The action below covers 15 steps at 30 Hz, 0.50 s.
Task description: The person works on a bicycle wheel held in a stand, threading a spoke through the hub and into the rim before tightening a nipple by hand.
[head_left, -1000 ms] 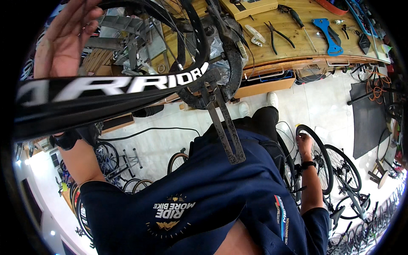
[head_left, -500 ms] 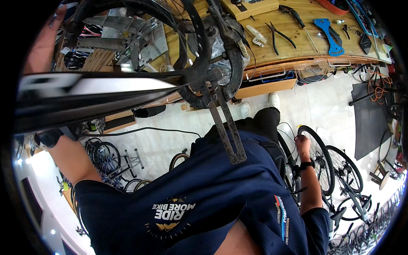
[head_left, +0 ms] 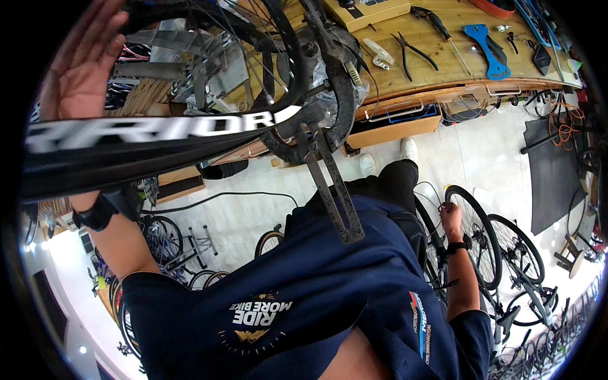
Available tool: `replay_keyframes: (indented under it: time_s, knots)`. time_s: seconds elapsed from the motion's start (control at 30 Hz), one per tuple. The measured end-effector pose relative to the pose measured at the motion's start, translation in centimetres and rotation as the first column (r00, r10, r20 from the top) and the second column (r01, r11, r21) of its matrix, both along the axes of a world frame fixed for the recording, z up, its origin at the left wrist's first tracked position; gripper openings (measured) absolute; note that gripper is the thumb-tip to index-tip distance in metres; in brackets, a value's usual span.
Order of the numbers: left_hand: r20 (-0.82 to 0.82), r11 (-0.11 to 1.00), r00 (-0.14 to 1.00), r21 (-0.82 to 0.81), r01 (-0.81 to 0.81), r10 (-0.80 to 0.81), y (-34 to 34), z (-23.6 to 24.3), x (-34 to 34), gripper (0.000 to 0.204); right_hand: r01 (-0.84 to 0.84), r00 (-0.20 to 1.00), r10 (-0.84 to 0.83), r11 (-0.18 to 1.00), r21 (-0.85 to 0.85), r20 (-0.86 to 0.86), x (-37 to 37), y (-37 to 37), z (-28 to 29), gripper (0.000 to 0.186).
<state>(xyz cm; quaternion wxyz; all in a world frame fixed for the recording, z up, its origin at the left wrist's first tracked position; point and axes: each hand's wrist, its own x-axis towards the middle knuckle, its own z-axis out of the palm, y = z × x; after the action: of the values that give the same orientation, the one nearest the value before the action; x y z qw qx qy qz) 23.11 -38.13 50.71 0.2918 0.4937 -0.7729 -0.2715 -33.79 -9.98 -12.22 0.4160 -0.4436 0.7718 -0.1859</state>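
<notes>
A deep black bicycle wheel rim [head_left: 152,158] with white lettering crosses the left side, close to the camera. Its spokes [head_left: 256,60] show beyond it. The rim runs between the arms of a worn black metal wheel stand [head_left: 345,95], whose slotted bar [head_left: 339,202] points toward my shirt. At the upper left, on the rim's far side, my left hand [head_left: 82,69] is raised with open palm and fingers stretched out, holding nothing. Down at my right side, my right hand [head_left: 451,218] has its fingers curled closed; what they hold, if anything, is too small to make out.
The wooden workbench [head_left: 443,57] bears pliers [head_left: 411,54], a screwdriver [head_left: 453,41], a blue tool [head_left: 486,50] and a yellow box [head_left: 367,12]. Below it an open drawer [head_left: 396,133] juts out. Bicycles [head_left: 475,234] stand on the floor at right, a dark mat [head_left: 551,177] beyond.
My left hand has come further into view and its fingers show stretched out. The rim has turned: its lettering, smeared before, is now readable and sits differently. My right hand has hardly moved.
</notes>
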Motion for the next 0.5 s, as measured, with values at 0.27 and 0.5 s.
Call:
replay_keyframes:
  time_s: [0.27,0.5]
  knots:
    - [-0.030,0.998,0.998,0.016,0.057,-0.056,0.8,-2.4,3.3,0.080,-0.057,0.997,0.060,0.996,0.073,-0.044,0.3,0.0,1.1,0.019]
    - [0.041,0.996,0.996,-0.041,0.075,-0.073,1.1,-1.9,1.8,0.080,-0.041,0.999,0.041,0.999,0.029,-0.009,1.1,-0.6,0.9,0.018]
